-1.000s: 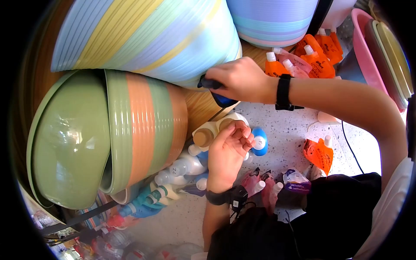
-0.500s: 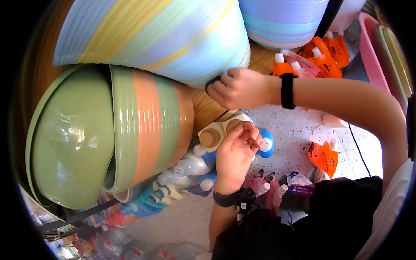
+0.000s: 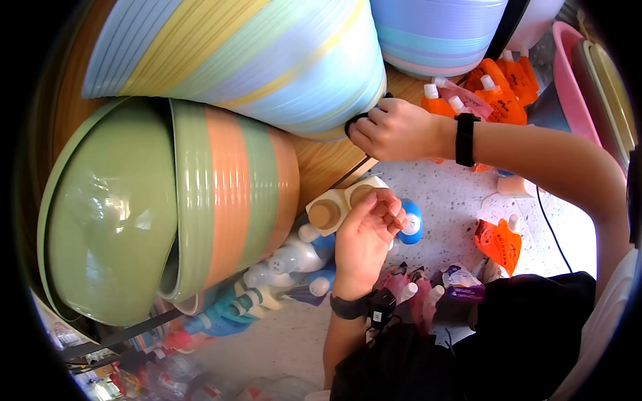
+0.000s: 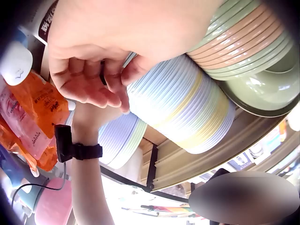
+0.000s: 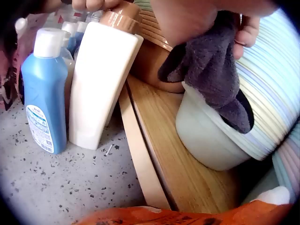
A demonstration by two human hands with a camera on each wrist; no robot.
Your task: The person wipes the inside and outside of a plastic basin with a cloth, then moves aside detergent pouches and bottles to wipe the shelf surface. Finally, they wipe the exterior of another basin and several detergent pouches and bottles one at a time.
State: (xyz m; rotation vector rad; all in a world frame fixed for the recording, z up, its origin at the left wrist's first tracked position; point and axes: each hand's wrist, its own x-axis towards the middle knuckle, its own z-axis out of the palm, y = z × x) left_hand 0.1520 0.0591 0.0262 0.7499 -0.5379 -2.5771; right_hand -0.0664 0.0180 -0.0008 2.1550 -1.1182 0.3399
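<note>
My right hand (image 3: pixel 404 130) grips a dark grey cloth (image 5: pixel 213 70), seen best in the right wrist view, where it hangs bunched from the fingers. It lies against the lower part of a pastel-striped, ribbed bucket (image 3: pixel 267 63), near its pale base (image 5: pixel 206 133). In the head view most of the cloth is hidden by the hand. My left hand (image 3: pixel 364 237) holds nothing; its palm is turned up, fingers loosely curled. Just past it stand white bottles with brown caps (image 3: pixel 324 214) and a blue bottle (image 3: pixel 412 220) with a white cap.
The bucket stands on a wooden shelf (image 5: pixel 159 136), beside a green and orange striped tub (image 3: pixel 231 194) and a lilac-blue one (image 3: pixel 441 33). Orange spouted pouches (image 3: pixel 498 244) and several bottles are on the speckled floor (image 5: pixel 103 187). A pink basin (image 3: pixel 568 73) is at far right.
My right hand has turned over with the cloth, then slid rightward along the bucket's base. My left hand keeps its pose. The head view has shifted slightly.
</note>
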